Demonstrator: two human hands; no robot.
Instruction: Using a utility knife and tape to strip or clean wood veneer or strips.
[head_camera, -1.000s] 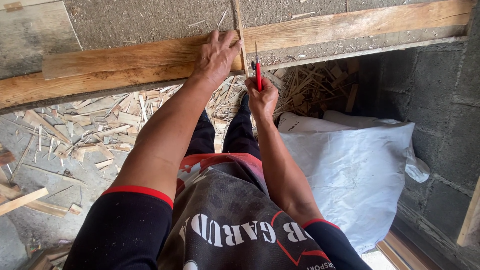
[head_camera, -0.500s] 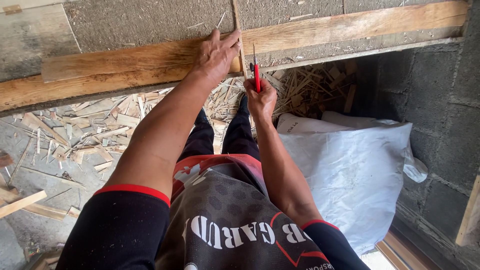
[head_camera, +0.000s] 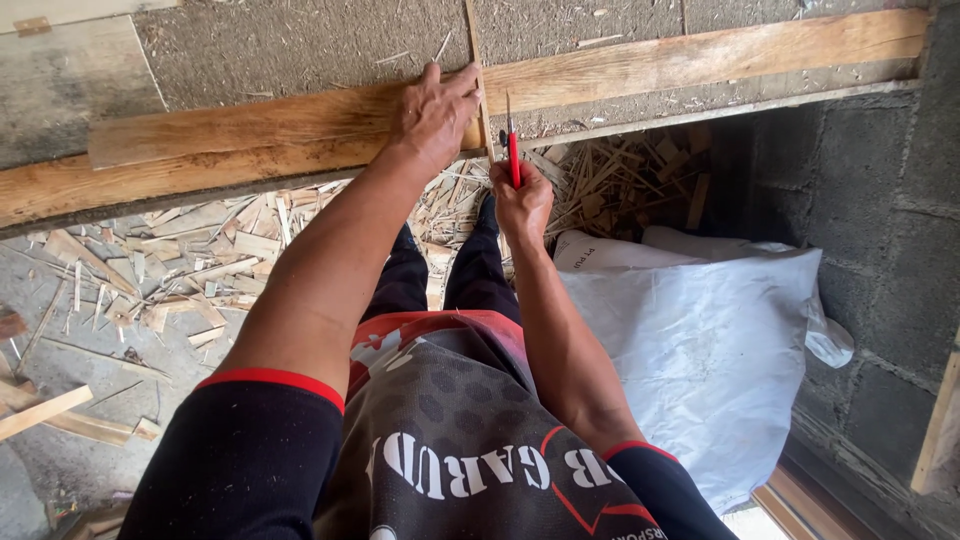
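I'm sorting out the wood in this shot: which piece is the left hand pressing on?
The left hand presses the long plank lying across the workbench, beside a thin upright strip; the other pieces are short offcuts scattered on the floor below.

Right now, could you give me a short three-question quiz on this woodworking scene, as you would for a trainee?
1. True or false: the left hand lies flat on the long pale wooden plank.
2. What does the right hand hold? A) a hammer B) a slim red pencil C) a saw
3. What lies on the floor to the person's right, beside the grey block wall?

Key
1. True; the palm presses the plank beside a thin wooden strip that crosses it.
2. B; its tip points up at the plank's edge.
3. A large white plastic sack, with wood offcuts scattered over the floor to its left.
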